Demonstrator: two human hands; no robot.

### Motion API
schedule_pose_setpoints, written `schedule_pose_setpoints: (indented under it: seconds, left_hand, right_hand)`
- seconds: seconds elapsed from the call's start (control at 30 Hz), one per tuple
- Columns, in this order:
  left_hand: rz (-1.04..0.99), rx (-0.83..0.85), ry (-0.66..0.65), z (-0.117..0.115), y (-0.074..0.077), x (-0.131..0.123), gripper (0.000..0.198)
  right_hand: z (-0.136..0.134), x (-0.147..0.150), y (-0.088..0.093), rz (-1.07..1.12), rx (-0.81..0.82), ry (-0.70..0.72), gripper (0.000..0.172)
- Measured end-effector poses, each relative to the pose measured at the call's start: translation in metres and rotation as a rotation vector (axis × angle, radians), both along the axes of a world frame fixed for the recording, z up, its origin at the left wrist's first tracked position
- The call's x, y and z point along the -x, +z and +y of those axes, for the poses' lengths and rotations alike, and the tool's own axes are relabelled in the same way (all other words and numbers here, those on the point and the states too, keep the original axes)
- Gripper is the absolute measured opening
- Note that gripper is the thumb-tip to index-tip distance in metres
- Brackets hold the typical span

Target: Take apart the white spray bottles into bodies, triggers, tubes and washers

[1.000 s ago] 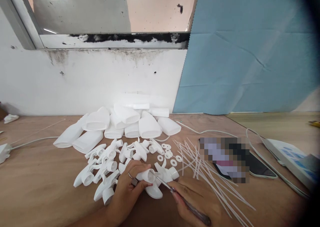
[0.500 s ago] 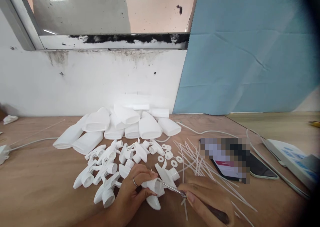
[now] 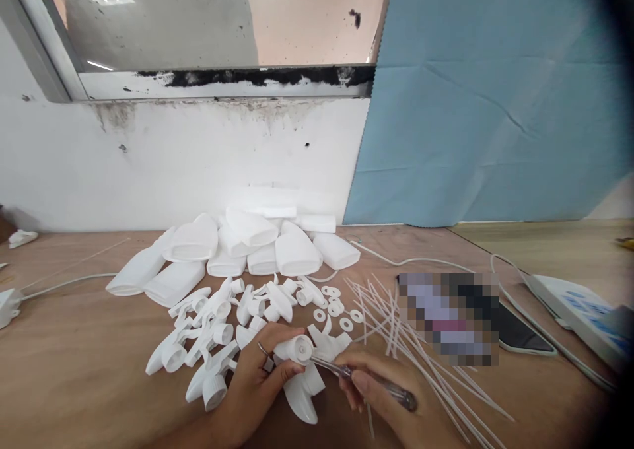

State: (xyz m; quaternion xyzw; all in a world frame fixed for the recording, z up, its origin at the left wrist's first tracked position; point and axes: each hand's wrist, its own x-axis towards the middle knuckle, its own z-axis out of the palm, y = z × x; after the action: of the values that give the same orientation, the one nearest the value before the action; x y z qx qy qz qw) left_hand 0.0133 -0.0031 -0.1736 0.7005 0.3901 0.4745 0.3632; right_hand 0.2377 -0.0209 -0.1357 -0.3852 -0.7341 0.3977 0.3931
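My left hand (image 3: 257,378) is closed round a white spray trigger head (image 3: 298,376), its round cap opening turned towards me. My right hand (image 3: 391,396) grips a thin metal tool (image 3: 366,379) whose tip points into that cap opening. Both hands hover just above the wooden table (image 3: 74,370) near its front edge. A heap of loose white trigger heads (image 3: 212,330) lies just left of my left hand. Small white washer rings (image 3: 341,310) lie behind the hands. Thin white dip tubes (image 3: 411,343) are scattered to the right.
Several white bottles (image 3: 247,247) lie stacked against the white wall at the back. A phone (image 3: 525,337) lies on the right, beside a white power strip (image 3: 574,304) with cables. A charger and cable (image 3: 10,300) sit at the far left. A blue sheet (image 3: 495,105) covers the right wall.
My left hand has turned the trigger head so its cap opening faces me. My right hand has shifted its grip along the metal tool and brought it closer in.
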Motion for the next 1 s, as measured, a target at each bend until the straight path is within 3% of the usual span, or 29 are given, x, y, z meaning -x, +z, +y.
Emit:
schedule_pose_setpoints:
  seconds: [0.07,0.13,0.23,0.43,0.77,1.0]
  left_hand:
    - [-0.007,0.011,0.002,-0.001,0.001,0.0,0.031]
    - [-0.007,0.007,-0.019,-0.001,0.004,0.0,0.031]
    - [0.006,-0.022,-0.049,-0.003,0.008,-0.001,0.031]
    - [0.014,-0.048,-0.054,-0.001,0.008,0.0,0.029]
    - [0.027,-0.07,-0.086,-0.002,0.007,-0.001,0.031]
    - [0.021,0.035,0.012,-0.002,0.006,-0.001,0.03]
  right_hand:
    - [-0.002,-0.001,0.005,-0.085,-0.213,0.02,0.022]
    - [-0.003,-0.005,0.01,-0.171,-0.391,0.047,0.034]
    - [-0.001,-0.011,0.011,-0.307,-0.548,0.081,0.047]
    - [0.008,-0.009,0.012,-0.515,-0.841,0.285,0.046]
    - [0.005,-0.016,0.0,-0.589,-0.93,0.348,0.042]
    - [0.006,-0.021,-0.011,-0.405,-0.884,0.186,0.042]
